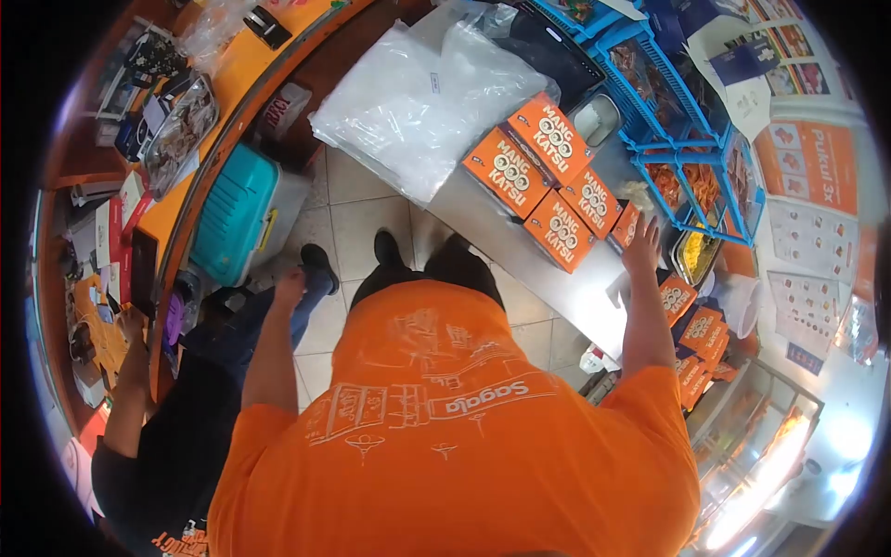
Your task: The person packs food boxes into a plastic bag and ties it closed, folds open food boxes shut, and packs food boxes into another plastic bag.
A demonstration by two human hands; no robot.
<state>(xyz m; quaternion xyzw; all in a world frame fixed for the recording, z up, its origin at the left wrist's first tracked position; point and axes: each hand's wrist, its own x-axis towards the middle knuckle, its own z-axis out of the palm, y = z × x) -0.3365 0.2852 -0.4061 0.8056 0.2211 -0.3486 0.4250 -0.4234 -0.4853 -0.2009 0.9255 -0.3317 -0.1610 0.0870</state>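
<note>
My right hand [640,246] reaches over the steel counter with its fingers spread, at the edge of a small orange box [626,223]. Whether it touches the box I cannot tell. Beside it several orange printed takeaway boxes [563,230] stand grouped, one box [548,137] at the back on top of others. My left hand [290,286] hangs low at my side, near a co-worker's leg. Its fingers point away from me and are mostly hidden; nothing shows in it.
Clear plastic bags [427,102] cover the counter's far left. Blue racks [691,176] and a tray of yellow food [696,255] stand right of my hand. More orange boxes [701,332] are stacked nearer. At left, a co-worker in black [176,446] is beside a teal-lidded bin [237,218].
</note>
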